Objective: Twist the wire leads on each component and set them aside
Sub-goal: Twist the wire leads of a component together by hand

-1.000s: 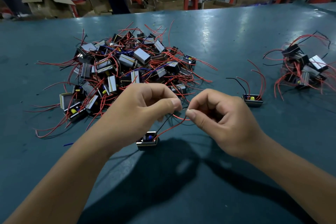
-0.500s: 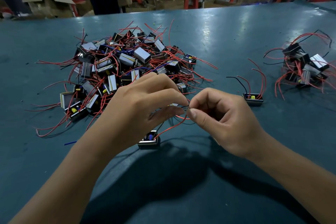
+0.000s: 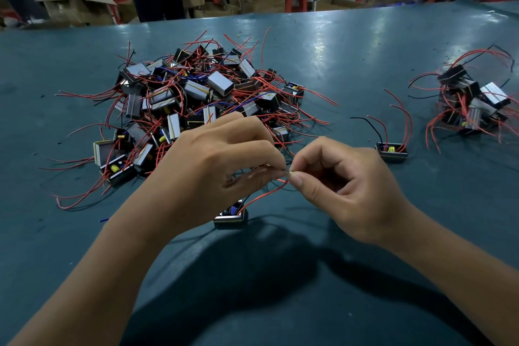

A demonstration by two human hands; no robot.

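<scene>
Head view: left hand (image 3: 222, 166) & right hand (image 3: 348, 185) both pinch red lead (image 3: 264, 195) above component (image 3: 230, 216).

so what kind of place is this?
Likely an electronics assembly workshop: a big heap of small boxy components with red wire leads on a teal worktable, open brown cardboard boxes, other workers on red plastic stools behind.

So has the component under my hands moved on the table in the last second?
No. The component sits in the same spot relative to the big pile.
</scene>
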